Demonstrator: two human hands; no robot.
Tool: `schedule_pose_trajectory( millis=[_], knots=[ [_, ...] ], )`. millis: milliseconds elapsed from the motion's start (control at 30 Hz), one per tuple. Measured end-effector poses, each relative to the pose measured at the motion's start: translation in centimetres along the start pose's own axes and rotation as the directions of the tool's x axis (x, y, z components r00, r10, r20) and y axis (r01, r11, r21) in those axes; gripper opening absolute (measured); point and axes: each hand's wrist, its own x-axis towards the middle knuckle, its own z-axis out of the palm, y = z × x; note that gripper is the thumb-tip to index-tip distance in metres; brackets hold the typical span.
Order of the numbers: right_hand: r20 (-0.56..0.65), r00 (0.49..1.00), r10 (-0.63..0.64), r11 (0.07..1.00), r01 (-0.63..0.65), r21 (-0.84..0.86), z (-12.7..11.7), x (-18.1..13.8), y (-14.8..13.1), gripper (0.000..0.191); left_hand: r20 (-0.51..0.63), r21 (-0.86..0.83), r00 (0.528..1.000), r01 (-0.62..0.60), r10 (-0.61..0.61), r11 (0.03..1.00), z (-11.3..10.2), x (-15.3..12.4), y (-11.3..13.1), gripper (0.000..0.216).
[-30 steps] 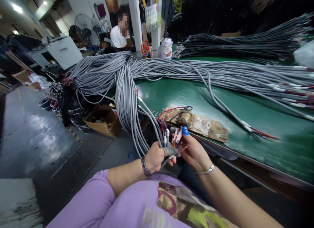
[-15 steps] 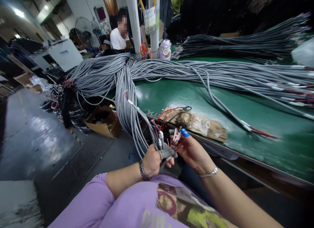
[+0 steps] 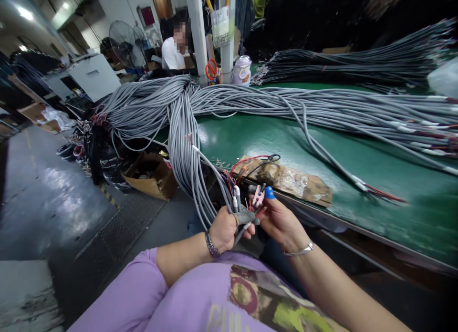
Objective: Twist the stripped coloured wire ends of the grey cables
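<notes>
My left hand (image 3: 224,229) is closed round the ends of a few grey cables (image 3: 214,172), a grey finger cot on its thumb. Thin coloured wires (image 3: 229,179) stick out of those cable ends just above my fist. My right hand (image 3: 281,220), with a blue cot on one fingertip, pinches a small pink tool (image 3: 258,196) against the wire tips. Both hands hover over my lap, just off the front edge of the green table (image 3: 265,141). The cables run up to a big grey bundle (image 3: 179,112) draped over the table's left end.
A taped cardboard pad (image 3: 296,181) with red and black leads lies near the table edge. More cable bundles (image 3: 358,65) cover the far side. An open carton (image 3: 150,174) sits on the floor at left. Another person in a white shirt (image 3: 171,53) sits beyond, near a fan (image 3: 123,43).
My hands stay together over my lap, shifting slightly. The free cable end with red wires near the bundle has swung a little left and back.
</notes>
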Motion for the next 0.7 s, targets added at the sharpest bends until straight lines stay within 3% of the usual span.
schedule_pose_trajectory(
  millis=[333, 533, 700],
  knots=[
    [-0.028, 0.998, 0.052, 0.994, -0.049, 0.096, -0.5, -0.4, -0.3, 0.045, 0.016, 0.016, 1.000, -0.023, 0.023, 1.000, -0.4, -1.4, -0.2, 0.038],
    [-0.027, 0.999, -0.021, 1.000, 0.021, 0.019, -0.6, -0.5, -0.5, 0.031, -0.052, -0.036, 0.993, -0.106, 0.104, 0.994, 0.0, -1.5, -0.5, 0.034],
    [0.045, 0.999, -0.019, 1.000, 0.019, 0.000, -0.6, -0.4, -0.2, 0.042, -0.066, -0.033, 0.990, -0.125, 0.123, 0.992, 0.4, -0.9, -0.5, 0.031]
  ],
)
